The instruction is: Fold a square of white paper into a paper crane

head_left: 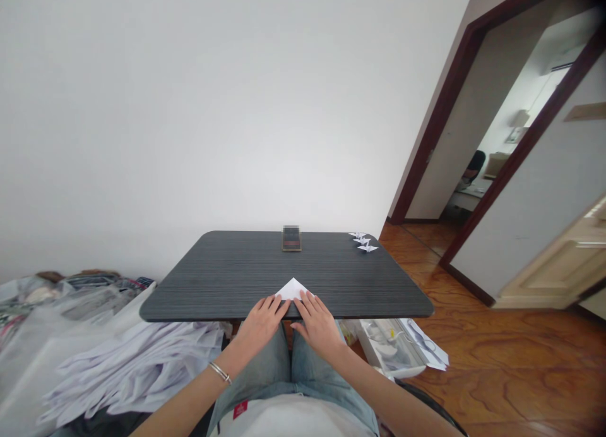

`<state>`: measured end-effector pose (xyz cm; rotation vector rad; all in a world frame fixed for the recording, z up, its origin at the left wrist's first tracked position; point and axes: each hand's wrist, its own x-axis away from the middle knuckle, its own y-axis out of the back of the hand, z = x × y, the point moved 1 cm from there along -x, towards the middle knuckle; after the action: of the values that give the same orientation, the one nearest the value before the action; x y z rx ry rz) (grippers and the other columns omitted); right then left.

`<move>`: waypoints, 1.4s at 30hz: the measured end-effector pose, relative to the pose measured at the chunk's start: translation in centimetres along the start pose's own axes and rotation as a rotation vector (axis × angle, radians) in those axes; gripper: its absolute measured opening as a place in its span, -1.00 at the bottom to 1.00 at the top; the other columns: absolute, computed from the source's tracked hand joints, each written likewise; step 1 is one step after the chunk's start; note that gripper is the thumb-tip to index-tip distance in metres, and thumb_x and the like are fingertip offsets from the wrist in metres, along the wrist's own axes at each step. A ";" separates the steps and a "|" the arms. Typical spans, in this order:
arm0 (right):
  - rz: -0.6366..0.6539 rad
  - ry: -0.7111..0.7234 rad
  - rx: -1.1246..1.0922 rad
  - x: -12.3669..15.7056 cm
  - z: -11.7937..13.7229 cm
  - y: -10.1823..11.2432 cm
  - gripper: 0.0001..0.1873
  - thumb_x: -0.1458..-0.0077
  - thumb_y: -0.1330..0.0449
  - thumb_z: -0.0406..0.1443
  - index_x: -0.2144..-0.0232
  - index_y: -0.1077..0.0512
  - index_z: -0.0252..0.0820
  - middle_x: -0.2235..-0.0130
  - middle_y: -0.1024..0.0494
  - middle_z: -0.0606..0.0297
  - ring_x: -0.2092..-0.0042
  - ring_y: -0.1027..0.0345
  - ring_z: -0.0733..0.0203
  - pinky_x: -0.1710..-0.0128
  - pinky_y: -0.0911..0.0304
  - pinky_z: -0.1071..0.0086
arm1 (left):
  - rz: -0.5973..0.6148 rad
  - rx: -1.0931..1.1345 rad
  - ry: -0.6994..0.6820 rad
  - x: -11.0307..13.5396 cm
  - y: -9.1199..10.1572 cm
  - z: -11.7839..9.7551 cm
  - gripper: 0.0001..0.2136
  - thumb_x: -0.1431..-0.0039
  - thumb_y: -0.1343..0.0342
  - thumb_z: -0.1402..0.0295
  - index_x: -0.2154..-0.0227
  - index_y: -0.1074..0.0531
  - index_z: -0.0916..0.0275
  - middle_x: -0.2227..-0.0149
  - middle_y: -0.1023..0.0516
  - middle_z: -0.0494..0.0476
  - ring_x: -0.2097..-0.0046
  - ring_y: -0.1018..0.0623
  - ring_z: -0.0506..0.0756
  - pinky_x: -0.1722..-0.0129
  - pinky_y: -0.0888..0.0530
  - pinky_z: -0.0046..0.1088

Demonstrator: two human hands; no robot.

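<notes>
While the white, three-sided piece of folded-looking paper [293, 288] lies flat at the near edge of the dark grey, stripy counter [203, 282], its tip points away, toward the plain white wall [284, 108]. The left grip [263, 319], a bare hand with a shiny silver bracelet [220, 372] on its wrist, has its fingers on the left side of the paper. The right grip [319, 326], a bare hand too, has its fingers on the right side. Neither one is clenched: the fingers lie almost straight on top. If a bit is pinched under them, I cannot tell.

The step in hand looks like pressing a fold flat. I think the next move calls for soft, even pushing along the fold, with one side held down so the paper does not slip.

Three small white folded paper birds [368, 249] sit at the back right corner, well apart from both grips. A small, dark, flat thing [291, 238] lies at the back, near the middle, too blurry to name.
</notes>
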<state>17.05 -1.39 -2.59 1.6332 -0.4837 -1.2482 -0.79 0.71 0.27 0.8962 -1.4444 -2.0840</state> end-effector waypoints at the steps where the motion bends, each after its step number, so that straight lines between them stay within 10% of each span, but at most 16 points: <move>1: -0.001 -0.003 0.000 0.0 0.0 0.0 -0.45 -0.13 -0.07 -0.10 -0.09 -0.25 -0.29 -0.17 -0.25 -0.02 -0.17 -0.11 -0.06 -0.13 -0.10 0.10 | 0.004 0.000 0.004 0.1 0.1 0.2 -0.54 -0.12 0.06 0.53 -0.10 -0.15 0.22 -0.05 -0.34 0.23 -0.04 -0.32 0.19 -0.01 -0.29 -0.26; 42: -0.018 -0.022 -0.157 0.4 0.9 1.2 -0.59 -0.12 -0.11 -0.31 -0.04 -0.31 -0.17 -0.13 -0.32 0.09 -0.14 -0.17 -0.03 -0.10 -0.12 0.08 | -0.134 0.229 -0.023 2.1 0.4 2.2 -0.60 -0.21 0.06 0.29 -0.10 -0.21 0.21 -0.11 -0.35 0.17 -0.09 -0.33 0.12 -0.06 -0.28 -0.29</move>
<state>16.67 -2.67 -1.69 1.4957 -0.3754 -1.2863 -3.88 0.59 0.59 1.0872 -1.7037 -2.0564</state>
